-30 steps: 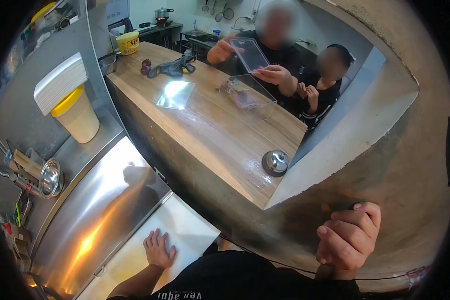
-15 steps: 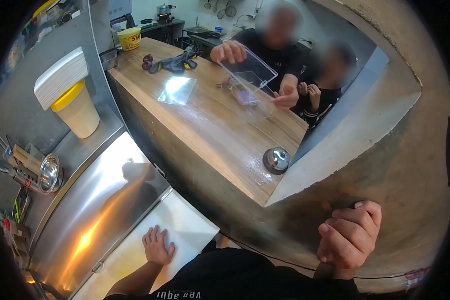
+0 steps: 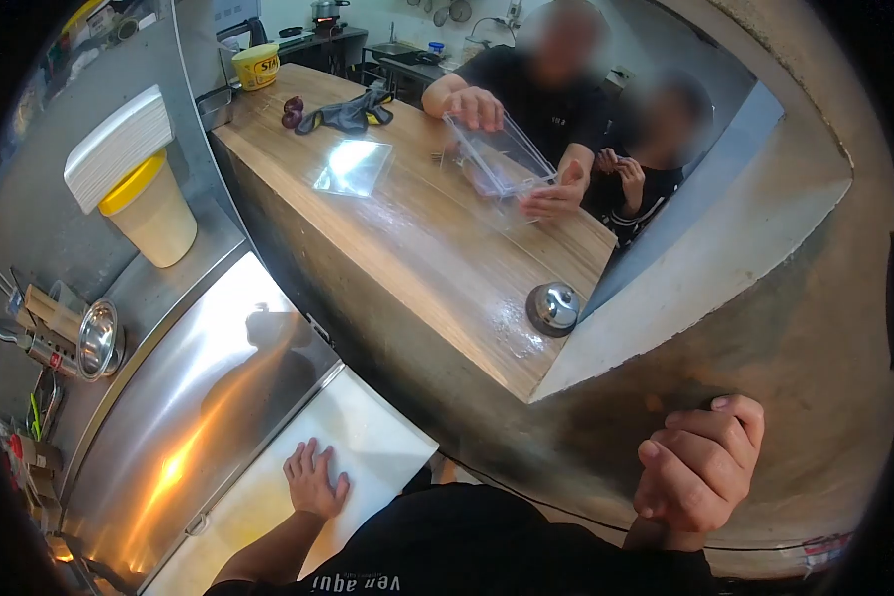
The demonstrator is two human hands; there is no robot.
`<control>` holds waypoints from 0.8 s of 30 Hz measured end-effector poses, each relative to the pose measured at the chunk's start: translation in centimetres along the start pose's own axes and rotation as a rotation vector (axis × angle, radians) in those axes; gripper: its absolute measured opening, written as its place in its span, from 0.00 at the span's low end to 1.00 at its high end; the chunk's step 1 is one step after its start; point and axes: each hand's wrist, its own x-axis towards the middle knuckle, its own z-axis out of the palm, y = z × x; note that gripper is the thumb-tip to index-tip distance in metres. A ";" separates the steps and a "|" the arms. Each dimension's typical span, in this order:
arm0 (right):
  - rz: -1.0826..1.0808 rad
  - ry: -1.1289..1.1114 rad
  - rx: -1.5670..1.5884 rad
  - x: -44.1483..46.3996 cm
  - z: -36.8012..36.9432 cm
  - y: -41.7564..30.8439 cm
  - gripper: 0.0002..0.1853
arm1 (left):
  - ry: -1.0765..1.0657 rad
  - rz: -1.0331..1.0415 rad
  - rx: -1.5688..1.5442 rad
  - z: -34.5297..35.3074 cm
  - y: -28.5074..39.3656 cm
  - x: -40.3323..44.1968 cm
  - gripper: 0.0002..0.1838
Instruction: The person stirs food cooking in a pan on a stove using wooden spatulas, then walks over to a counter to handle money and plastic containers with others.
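My left hand (image 3: 316, 482) lies flat with spread fingers on a white cutting board (image 3: 363, 417) and holds nothing. On the other side, my right hand (image 3: 700, 467) is raised in front of the brownish wall (image 3: 805, 328), its fingers curled into a fist. No object shows in it, though the palm is hidden. Across the wooden counter (image 3: 407, 248), a person in a dark shirt grips a clear plastic box or lid (image 3: 507, 154) with both hands. A flat, shiny clear panel (image 3: 356, 167) rests on the counter.
A silver call bell (image 3: 553, 308) stands near the counter's corner. Dark gloves (image 3: 346, 112), red onions (image 3: 292, 112) and a yellow tub (image 3: 257, 67) sit farther back. At left are a yellow-lidded bucket (image 3: 159, 219), white stacked trays (image 3: 119, 147) and a steel bowl (image 3: 100, 340). A second person stands behind.
The person across the counter has tilted the clear plastic piece and lowered its upper edge, with the right-hand side grip shifted. My hands have hardly moved; the view has shifted slightly.
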 end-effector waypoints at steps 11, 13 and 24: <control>-0.010 0.016 0.001 -0.1 0.4 0.2 0.08 | 0.009 0.016 0.001 -0.2 0.1 0.2 0.33; -0.018 0.044 0.016 -0.2 0.5 0.3 0.07 | 0.025 0.012 0.009 -0.2 0.3 0.3 0.32; -0.084 0.091 0.159 -1.1 0.0 0.5 0.14 | 0.029 0.014 0.005 0.0 0.1 0.3 0.33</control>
